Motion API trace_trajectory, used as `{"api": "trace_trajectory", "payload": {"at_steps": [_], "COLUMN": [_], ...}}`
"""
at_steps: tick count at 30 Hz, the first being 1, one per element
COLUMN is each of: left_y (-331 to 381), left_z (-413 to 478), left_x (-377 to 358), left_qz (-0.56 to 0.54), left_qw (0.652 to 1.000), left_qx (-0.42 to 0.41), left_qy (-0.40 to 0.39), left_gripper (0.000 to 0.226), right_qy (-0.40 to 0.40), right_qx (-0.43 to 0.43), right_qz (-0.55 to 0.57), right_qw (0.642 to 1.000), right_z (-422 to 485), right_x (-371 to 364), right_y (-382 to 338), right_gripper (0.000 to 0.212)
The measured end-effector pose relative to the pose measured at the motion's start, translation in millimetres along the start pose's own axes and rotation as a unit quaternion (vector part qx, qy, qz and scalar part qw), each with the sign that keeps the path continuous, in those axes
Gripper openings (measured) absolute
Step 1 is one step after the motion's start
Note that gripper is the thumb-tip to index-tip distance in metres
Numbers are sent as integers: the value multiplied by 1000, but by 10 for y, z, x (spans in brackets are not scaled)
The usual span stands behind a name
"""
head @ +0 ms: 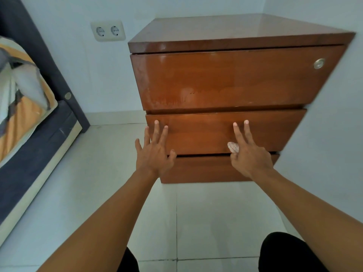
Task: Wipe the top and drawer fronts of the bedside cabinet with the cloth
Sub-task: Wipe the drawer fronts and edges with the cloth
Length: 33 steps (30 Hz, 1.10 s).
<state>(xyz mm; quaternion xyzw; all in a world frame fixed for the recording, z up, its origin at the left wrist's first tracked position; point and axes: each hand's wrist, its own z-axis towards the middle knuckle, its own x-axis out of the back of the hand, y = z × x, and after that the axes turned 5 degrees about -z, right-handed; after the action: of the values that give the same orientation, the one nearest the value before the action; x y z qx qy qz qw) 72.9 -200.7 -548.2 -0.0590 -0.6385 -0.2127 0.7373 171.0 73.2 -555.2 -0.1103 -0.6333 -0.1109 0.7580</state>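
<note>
The brown wooden bedside cabinet (pixel 225 79) stands against the wall, with three drawer fronts. The top drawer front shows pale smears low on its left and a round metal lock (pixel 319 63) at its upper right. My left hand (pixel 155 152) rests fingers spread on the left end of the middle drawer front (pixel 200 132). My right hand (pixel 249 154) lies on the same front further right, two fingers stretched out, with a small bunched whitish cloth (pixel 232 147) held under the thumb side. The bottom drawer front (pixel 204 169) is partly covered by both hands.
A bed with a dark frame (pixel 39 146) and orange-and-white bedding (pixel 23 99) runs along the left. A double wall socket (pixel 108 30) sits left of the cabinet. White wall closes in on the right. Pale floor tiles (pixel 206 222) lie in front, with my dark-clad knees at the bottom edge.
</note>
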Motion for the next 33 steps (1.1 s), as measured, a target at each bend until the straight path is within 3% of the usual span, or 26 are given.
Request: {"api": "trace_trajectory", "payload": {"at_steps": [4,9,12,14,16,21,26,33], "left_y": [-22,-31,-66,-93,-100,-95,-72,-28], "left_z": [-5,-9,112,161,182,205,206,206], "left_x": [19,97,77,-24,-134,-242,-211,-240], "left_qz": [-11,-53,-24,-15,-13,-18,-17,-13], "left_qw": [1000,990,990,990,990,987,986,985], "left_qx": [-4,-39,-56,-53,-45,-39,-37,-28], "left_qy": [-2,121,130,128,131,157,162,168], "left_gripper": [78,79,83,82,80,85,90,95], "right_qy": [22,239,317,316,258,231,234,253], "right_qx": [-1,74,122,151,158,118,-38,-104], "right_qz": [53,168,165,138,68,-32,9,78], "right_qw": [998,953,926,926,951,965,971,959], "right_z": [7,-82,63,227,365,549,511,500], "right_x": [-11,16,12,-133,-389,-888,-1016,-989], "right_y": [-34,-386,-773,-1002,-1104,-651,280,1006], "right_gripper": [84,59,55,61,74,77,71,65]}}
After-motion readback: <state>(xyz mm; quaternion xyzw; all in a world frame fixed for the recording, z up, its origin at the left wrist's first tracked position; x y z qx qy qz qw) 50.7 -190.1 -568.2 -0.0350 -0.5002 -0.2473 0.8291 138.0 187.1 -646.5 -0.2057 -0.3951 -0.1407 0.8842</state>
